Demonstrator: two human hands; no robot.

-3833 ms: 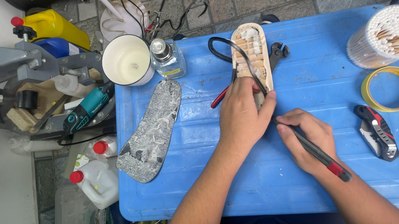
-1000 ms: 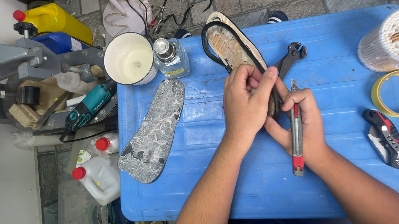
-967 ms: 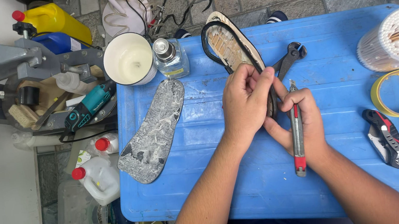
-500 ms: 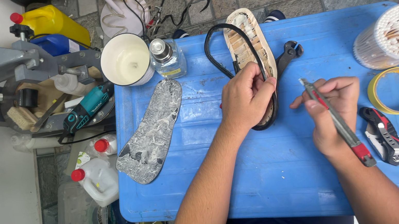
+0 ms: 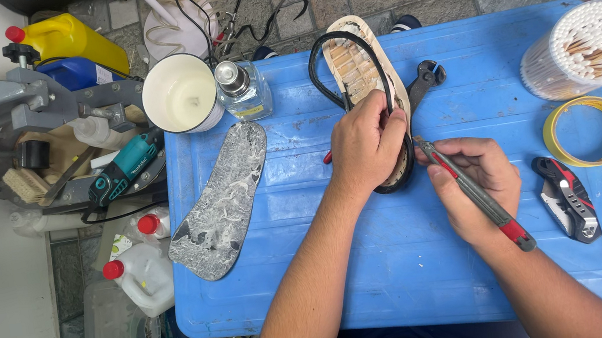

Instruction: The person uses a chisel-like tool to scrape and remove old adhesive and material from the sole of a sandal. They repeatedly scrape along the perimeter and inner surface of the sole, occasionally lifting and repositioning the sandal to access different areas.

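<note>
Tan sole (image 5: 359,67) under left fingers (image 5: 380,115), seemingly pinned

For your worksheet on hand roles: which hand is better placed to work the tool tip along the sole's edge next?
Probably the right hand: it already grips the red-handled tool, tip beside the sole rim. The left hand is pressed on the sole, steadying it.

I saw two bare forearms, no sleeves, left hand (image 5: 364,144) and right hand (image 5: 480,183) without gloves, rings or a watch, short plain nails, dark clothing below.
</note>
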